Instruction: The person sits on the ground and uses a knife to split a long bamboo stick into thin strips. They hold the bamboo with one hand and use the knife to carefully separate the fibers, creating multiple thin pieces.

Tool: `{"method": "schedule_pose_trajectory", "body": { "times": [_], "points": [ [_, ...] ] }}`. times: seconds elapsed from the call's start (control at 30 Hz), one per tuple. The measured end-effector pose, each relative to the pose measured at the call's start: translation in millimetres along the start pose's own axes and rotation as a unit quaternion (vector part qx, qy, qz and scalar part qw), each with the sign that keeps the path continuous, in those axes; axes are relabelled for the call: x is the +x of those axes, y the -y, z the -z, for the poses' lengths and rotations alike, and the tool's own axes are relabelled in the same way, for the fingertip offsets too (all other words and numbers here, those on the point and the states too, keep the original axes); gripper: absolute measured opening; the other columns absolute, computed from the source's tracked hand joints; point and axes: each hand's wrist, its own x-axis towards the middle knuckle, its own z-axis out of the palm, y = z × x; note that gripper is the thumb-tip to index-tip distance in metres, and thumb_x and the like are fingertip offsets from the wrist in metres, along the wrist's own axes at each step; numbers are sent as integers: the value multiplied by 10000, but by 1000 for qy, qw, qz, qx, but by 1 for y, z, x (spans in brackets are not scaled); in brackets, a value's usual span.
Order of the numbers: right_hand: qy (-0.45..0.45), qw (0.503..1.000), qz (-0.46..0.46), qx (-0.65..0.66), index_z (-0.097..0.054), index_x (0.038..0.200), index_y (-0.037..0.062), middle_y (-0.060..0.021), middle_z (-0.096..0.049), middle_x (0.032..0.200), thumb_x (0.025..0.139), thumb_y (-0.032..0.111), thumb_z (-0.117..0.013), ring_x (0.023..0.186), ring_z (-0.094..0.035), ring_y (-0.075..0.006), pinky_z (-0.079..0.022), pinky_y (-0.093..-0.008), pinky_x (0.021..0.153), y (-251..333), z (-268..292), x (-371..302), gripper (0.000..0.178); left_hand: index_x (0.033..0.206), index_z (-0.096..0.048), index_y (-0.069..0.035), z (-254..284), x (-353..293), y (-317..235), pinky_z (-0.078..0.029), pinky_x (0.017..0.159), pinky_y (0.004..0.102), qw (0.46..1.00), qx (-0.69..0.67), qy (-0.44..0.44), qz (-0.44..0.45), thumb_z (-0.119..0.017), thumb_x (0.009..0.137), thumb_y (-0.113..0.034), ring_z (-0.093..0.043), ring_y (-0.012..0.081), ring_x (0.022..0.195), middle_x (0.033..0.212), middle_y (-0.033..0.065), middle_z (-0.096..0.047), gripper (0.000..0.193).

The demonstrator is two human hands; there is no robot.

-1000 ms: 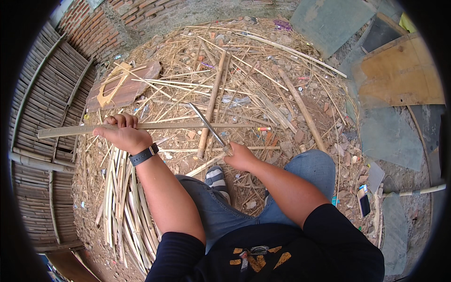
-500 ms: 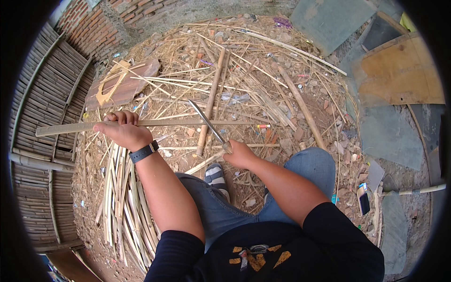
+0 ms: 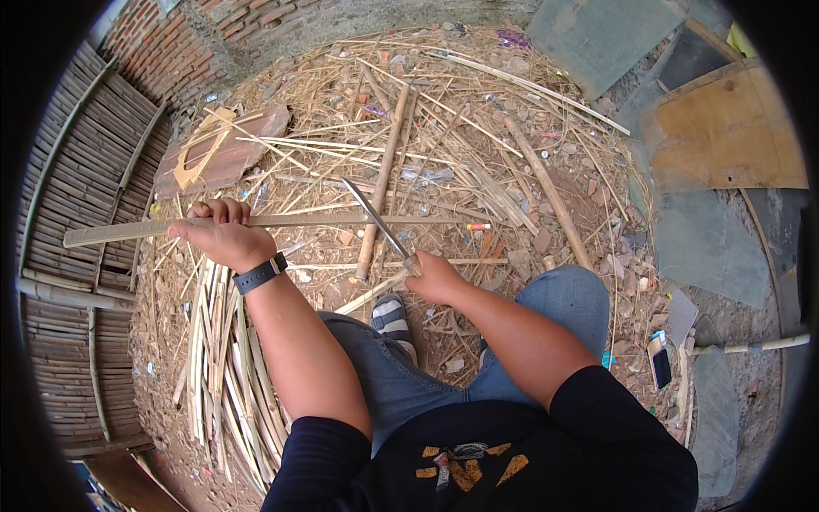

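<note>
A long, flat bamboo strip (image 3: 307, 220) lies level across the view, and my left hand (image 3: 226, 232) is closed round it toward its left end. In my right hand (image 3: 433, 277) is the handle of a knife (image 3: 374, 215) with a long, straight metal blade. The blade slants up and to the left and crosses the strip, its tip showing beyond the strip's far edge. Whether the edge bites into the bamboo I cannot tell. My fingers hide most of the knife's handle. A dark watch sits on my left wrist.
Split bamboo strips (image 3: 226, 375) lie bundled beside my left arm. Two bamboo poles, a thick one (image 3: 388, 179) ahead and another (image 3: 546, 189) farther right, rest on littered ground. A bamboo slat wall (image 3: 77, 171) stands left. Flat grey sheets (image 3: 712, 243) and a phone (image 3: 659, 365) are at right.
Hardly anything differs: the bamboo strip and my left hand have shifted very slightly to the left. The knife stays across the strip in the same slant.
</note>
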Motion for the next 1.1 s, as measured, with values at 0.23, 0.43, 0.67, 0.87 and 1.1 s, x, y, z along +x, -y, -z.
{"method": "schedule_pose_trajectory", "body": {
  "times": [0.23, 0.43, 0.67, 0.87, 1.1],
  "points": [
    [-3, 1000, -5, -5, -553, 1163, -43, -286, -646, 1031, 764, 267, -675, 1004, -624, -421, -494, -458, 875, -1, 0, 0, 519, 807, -391, -148, 2, 2, 1, -195, 430, 229, 1000, 5, -10, -6, -305, 958, -694, -239, 87, 461, 586, -23, -331, 573],
    [-9, 1000, 6, -10, -559, 1133, -39, -283, -647, 1019, 764, 277, -680, 993, -625, -424, -494, -461, 871, -8, -4, 4, 500, 815, -399, -146, 5, 4, 4, -201, 435, 228, 1000, 5, -15, -4, -304, 953, -702, -243, 87, 466, 591, -24, -328, 581],
    [-20, 1000, 6, -12, -561, 1097, -40, -281, -650, 986, 764, 279, -683, 969, -631, -423, -495, -465, 855, -11, -8, 6, 476, 840, -397, -148, 9, 9, 6, -195, 442, 241, 1000, 17, -3, -7, -270, 951, -714, -242, 92, 477, 600, -23, -317, 591],
    [-15, 1000, 1, 4, -562, 1082, -42, -273, -651, 966, 762, 278, -687, 941, -638, -417, -500, -460, 832, -9, -6, 4, 470, 847, -399, -143, 9, 8, 6, -197, 450, 240, 1000, 24, -2, -10, -258, 963, -698, -247, 92, 488, 603, -25, -316, 584],
    [-9, 1000, -8, -7, -560, 1078, -49, -277, -650, 976, 767, 282, -689, 950, -638, -418, -500, -457, 836, -6, -3, 3, 472, 848, -405, -147, 9, 8, 7, -201, 452, 236, 1000, 18, -5, -11, -271, 967, -689, -247, 90, 488, 604, -26, -322, 571]
  ]
}}
